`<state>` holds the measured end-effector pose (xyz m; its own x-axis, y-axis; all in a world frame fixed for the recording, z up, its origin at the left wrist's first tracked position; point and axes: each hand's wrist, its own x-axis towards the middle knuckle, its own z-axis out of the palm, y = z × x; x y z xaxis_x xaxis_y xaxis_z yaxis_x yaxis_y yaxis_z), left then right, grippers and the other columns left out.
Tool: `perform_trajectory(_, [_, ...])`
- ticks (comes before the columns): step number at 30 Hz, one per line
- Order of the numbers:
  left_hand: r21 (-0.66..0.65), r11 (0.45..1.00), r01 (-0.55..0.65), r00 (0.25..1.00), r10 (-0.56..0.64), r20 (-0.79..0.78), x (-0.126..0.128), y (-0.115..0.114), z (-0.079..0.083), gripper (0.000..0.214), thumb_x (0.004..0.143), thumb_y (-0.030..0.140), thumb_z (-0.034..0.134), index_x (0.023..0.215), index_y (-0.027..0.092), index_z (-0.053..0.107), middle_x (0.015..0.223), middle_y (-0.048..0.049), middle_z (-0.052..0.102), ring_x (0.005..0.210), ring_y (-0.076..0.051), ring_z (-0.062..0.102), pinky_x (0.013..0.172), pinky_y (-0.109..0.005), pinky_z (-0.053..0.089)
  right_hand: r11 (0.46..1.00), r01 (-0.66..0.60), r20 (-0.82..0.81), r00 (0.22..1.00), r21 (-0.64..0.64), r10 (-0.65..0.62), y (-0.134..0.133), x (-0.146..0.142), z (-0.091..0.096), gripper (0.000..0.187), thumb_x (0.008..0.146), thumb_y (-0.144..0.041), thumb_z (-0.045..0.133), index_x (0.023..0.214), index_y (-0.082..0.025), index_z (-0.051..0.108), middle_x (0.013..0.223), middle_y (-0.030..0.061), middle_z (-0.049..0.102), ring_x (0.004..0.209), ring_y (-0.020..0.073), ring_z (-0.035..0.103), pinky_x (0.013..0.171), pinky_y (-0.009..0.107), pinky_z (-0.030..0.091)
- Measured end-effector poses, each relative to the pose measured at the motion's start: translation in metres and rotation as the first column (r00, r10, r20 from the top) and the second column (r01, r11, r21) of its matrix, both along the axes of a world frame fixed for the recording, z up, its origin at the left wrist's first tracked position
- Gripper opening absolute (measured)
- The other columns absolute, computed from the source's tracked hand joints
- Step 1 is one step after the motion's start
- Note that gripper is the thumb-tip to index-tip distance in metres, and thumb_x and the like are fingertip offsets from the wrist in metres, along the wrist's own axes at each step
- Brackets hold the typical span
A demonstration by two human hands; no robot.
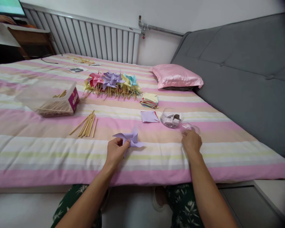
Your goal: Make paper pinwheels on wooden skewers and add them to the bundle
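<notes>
My left hand (116, 151) is closed on a folded lilac paper pinwheel (131, 139), holding it just above the striped bedspread (61, 148). My right hand (192, 141) rests on the bed by a small clear lid (190, 127), fingers curled at its edge; what they pinch I cannot make out. Beside it stands a clear round tub (171, 118) of small metal pieces. A flat lilac paper square (149, 116) lies behind the pinwheel. Loose wooden sticks (86, 124) lie to the left.
A heap of finished coloured pinwheels (112, 83) lies further back, a stack of paper squares (149, 100) beside it. A clear plastic box (52, 98) of sticks sits at the left. A pink pillow (177, 77), grey sofa back (242, 72) and radiator (90, 38) border the bed.
</notes>
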<state>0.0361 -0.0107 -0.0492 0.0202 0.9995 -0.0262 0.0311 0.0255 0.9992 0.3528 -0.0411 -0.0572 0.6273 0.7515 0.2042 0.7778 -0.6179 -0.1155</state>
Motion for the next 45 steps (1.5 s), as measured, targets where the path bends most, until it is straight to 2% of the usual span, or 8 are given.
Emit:
perform_trajectory(3, [-0.009, 1.0, 0.0, 1.0, 0.0, 0.002, 0.0, 0.0, 0.001, 0.023, 0.062, 0.03, 0.066, 0.049, 0.015, 0.056, 0.046, 0.004, 0.048, 0.043, -0.007, 0.04, 0.043, -0.02, 0.026, 1.0, -0.014, -0.01, 1.0, -0.018, 0.014, -0.001, -0.002, 0.001, 0.028, 0.08, -0.015, 0.048, 0.097, -0.017, 0.07, 0.092, 0.0133, 0.067, 0.086, 0.0263, 0.061, 0.074, 0.035, 0.039])
perform_trajectory(7, [-0.01, 1.0, 0.002, 1.0, -0.003, -0.003, 0.0, 0.0, 0.001, 0.023, 0.062, 0.032, 0.066, 0.05, 0.014, 0.057, 0.048, 0.003, 0.05, 0.045, -0.008, 0.043, 0.044, -0.02, 0.028, 0.998, -0.057, 0.06, 0.997, 0.012, 0.056, -0.001, -0.004, 0.0, 0.029, 0.082, -0.016, 0.045, 0.101, -0.014, 0.066, 0.111, 0.0144, 0.06, 0.1, 0.0268, 0.056, 0.08, 0.036, 0.04])
perform_trajectory(10, [-0.012, 1.0, 0.007, 1.0, -0.007, -0.012, 0.0, 0.0, 0.0, 0.024, 0.063, 0.032, 0.065, 0.05, 0.014, 0.056, 0.049, 0.0027, 0.051, 0.046, -0.009, 0.044, 0.044, -0.02, 0.029, 0.999, -0.051, 0.015, 0.999, -0.004, 0.051, 0.0, -0.006, -0.001, 0.03, 0.083, -0.016, 0.044, 0.107, -0.011, 0.061, 0.117, 0.0154, 0.055, 0.105, 0.0271, 0.054, 0.077, 0.033, 0.041])
perform_trajectory(17, [-0.012, 1.0, 0.011, 1.0, -0.012, -0.013, -0.001, 0.001, -0.003, 0.025, 0.064, 0.033, 0.066, 0.051, 0.014, 0.055, 0.049, 0.0026, 0.049, 0.046, -0.008, 0.042, 0.044, -0.02, 0.028, 0.997, -0.06, -0.073, 0.996, -0.039, 0.057, 0.001, -0.006, -0.002, 0.029, 0.088, -0.02, 0.039, 0.111, -0.01, 0.054, 0.113, 0.0153, 0.056, 0.095, 0.0263, 0.059, 0.072, 0.035, 0.043])
perform_trajectory(24, [-0.001, 1.0, 0.014, 1.0, -0.014, -0.027, -0.001, 0.001, -0.003, 0.026, 0.064, 0.033, 0.065, 0.05, 0.014, 0.055, 0.048, 0.0025, 0.048, 0.046, -0.008, 0.042, 0.044, -0.02, 0.028, 0.992, -0.12, -0.037, 0.992, 0.031, 0.121, 0.002, -0.002, -0.01, 0.028, 0.085, -0.018, 0.044, 0.107, -0.012, 0.062, 0.108, 0.0145, 0.061, 0.103, 0.026, 0.055, 0.079, 0.032, 0.042])
perform_trajectory(32, [-0.015, 1.0, 0.005, 0.999, -0.005, -0.035, -0.001, 0.0, 0.0, 0.025, 0.064, 0.033, 0.064, 0.051, 0.014, 0.056, 0.047, 0.0023, 0.049, 0.044, -0.008, 0.041, 0.042, -0.02, 0.026, 0.982, 0.061, -0.06, 0.997, 0.179, -0.051, -0.004, -0.006, -0.005, 0.021, 0.08, -0.025, 0.055, 0.093, -0.021, 0.071, 0.092, 0.0091, 0.069, 0.078, 0.0227, 0.06, 0.064, 0.031, 0.039])
perform_trajectory(38, [-0.011, 1.0, 0.002, 1.0, -0.002, -0.014, 0.0, 0.0, -0.001, 0.023, 0.062, 0.033, 0.065, 0.051, 0.014, 0.057, 0.048, 0.0023, 0.051, 0.045, -0.008, 0.043, 0.043, -0.02, 0.028, 0.965, 0.061, -0.022, 0.998, 0.254, -0.057, -0.006, -0.007, -0.003, 0.016, 0.077, -0.024, 0.059, 0.086, -0.019, 0.071, 0.086, 0.0088, 0.068, 0.076, 0.0222, 0.057, 0.062, 0.03, 0.036])
perform_trajectory(45, [-0.018, 1.0, 0.005, 1.0, -0.005, -0.008, 0.0, 0.001, 0.0, 0.024, 0.063, 0.033, 0.065, 0.051, 0.014, 0.057, 0.047, 0.0028, 0.049, 0.045, -0.008, 0.041, 0.043, -0.02, 0.027, 0.961, 0.094, -0.033, 0.996, 0.261, -0.088, -0.005, -0.005, -0.004, 0.018, 0.079, -0.027, 0.057, 0.087, -0.017, 0.069, 0.085, 0.0102, 0.064, 0.072, 0.0214, 0.054, 0.062, 0.031, 0.035])
